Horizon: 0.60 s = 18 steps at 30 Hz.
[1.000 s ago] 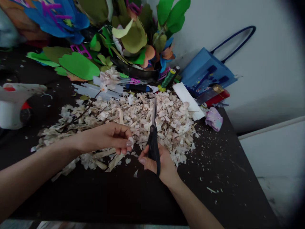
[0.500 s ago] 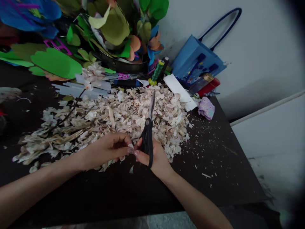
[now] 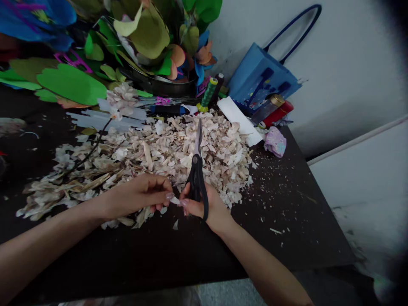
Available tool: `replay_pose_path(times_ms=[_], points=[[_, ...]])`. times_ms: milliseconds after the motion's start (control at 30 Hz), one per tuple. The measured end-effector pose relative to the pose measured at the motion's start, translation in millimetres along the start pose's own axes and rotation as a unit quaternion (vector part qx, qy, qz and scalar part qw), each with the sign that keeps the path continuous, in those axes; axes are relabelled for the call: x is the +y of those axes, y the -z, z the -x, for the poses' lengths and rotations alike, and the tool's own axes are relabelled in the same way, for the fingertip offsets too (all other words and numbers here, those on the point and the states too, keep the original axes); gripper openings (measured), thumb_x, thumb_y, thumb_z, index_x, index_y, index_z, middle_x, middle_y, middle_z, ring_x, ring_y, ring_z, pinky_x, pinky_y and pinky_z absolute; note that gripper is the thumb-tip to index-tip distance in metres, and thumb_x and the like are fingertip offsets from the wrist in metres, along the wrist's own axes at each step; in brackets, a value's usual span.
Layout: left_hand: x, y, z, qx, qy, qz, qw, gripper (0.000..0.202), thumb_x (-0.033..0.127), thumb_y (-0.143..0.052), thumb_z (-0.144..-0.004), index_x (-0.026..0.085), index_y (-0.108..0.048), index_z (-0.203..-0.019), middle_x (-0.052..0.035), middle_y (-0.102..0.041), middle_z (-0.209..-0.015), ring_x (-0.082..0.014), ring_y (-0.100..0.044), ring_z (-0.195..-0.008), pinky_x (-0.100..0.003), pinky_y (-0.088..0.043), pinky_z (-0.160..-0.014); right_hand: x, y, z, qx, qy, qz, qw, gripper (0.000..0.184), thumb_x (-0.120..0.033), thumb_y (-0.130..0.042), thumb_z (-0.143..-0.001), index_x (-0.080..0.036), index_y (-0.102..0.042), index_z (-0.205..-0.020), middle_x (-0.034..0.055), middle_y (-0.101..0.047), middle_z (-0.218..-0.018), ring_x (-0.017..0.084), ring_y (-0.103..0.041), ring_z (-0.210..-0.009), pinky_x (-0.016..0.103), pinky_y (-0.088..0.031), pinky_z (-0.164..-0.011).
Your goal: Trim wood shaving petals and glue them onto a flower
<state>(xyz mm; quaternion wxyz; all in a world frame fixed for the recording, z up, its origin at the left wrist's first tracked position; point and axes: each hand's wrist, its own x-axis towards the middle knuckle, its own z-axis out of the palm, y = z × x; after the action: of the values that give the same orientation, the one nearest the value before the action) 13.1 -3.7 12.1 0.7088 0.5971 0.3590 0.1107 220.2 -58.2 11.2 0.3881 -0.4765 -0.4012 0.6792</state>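
Between my two hands stretches a small whitish petal-like piece point(image 3: 175, 200). The thumb and fingertips of my left hand point(image 3: 148, 193) pinch its left end. At its other end are the thumb and a fingertip of my right hand point(image 3: 205, 208), which also carries black-handled scissors point(image 3: 198, 170), blades nearly closed and pointing away from me. Beyond both hands spreads a heap of dry, pale petal-like scraps point(image 3: 172, 144). A pale flower on a dark stem point(image 3: 123, 102) lies over the heap's left side.
Behind the heap are a green thread spool point(image 3: 209, 92), a white strip point(image 3: 240, 122) and a dark pan point(image 3: 165, 87) of coloured cut-out petals. A blue bag point(image 3: 259, 80) leans on the wall. Right of the heap sits a crumpled pink-purple wad point(image 3: 275, 141). Small scraps litter the dark table point(image 3: 287, 204).
My fingertips have drawn slightly apart, and more of the whitish piece shows between them. The scissors have swung a little to the left.
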Motion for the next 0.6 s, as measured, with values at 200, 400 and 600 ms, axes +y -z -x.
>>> replay_pose_path(times_ms=[200,400,600], points=[[1,-6.4,-2,0.010,0.022,0.036,0.999,0.027,0.044,-0.065,-0.088,0.018,-0.062,-0.083,0.0036,-0.060,-0.072,-0.0115,-0.055,-0.064,-0.022,-0.045,-0.057,4,5,-4,0.020,0.051,-0.035,0.998,0.035,-0.046,-0.081,-0.077,-0.020,-0.059,-0.084,-0.0018,-0.068,-0.073,0.010,-0.058,-0.052,0.025,-0.044,-0.054],[0,-13.3,-3,0.063,0.010,0.072,0.995,0.024,0.040,-0.072,-0.082,0.018,-0.062,-0.079,0.0049,-0.060,-0.069,-0.0106,-0.053,-0.060,-0.022,-0.044,-0.057,2,0,-3,0.040,0.029,-0.016,0.999,0.045,-0.040,-0.092,-0.060,-0.022,-0.056,-0.082,-0.0033,-0.066,-0.074,0.011,-0.058,-0.055,0.027,-0.049,-0.056],[1,-15.2,-1,0.035,0.017,0.077,0.996,0.031,0.048,-0.074,-0.081,0.019,-0.064,-0.078,0.0036,-0.062,-0.070,-0.0112,-0.056,-0.062,-0.022,-0.047,-0.058,2,0,-3,0.039,0.032,-0.025,0.998,0.038,-0.034,-0.088,-0.063,-0.021,-0.057,-0.081,-0.0039,-0.066,-0.073,0.011,-0.057,-0.055,0.027,-0.049,-0.057]])
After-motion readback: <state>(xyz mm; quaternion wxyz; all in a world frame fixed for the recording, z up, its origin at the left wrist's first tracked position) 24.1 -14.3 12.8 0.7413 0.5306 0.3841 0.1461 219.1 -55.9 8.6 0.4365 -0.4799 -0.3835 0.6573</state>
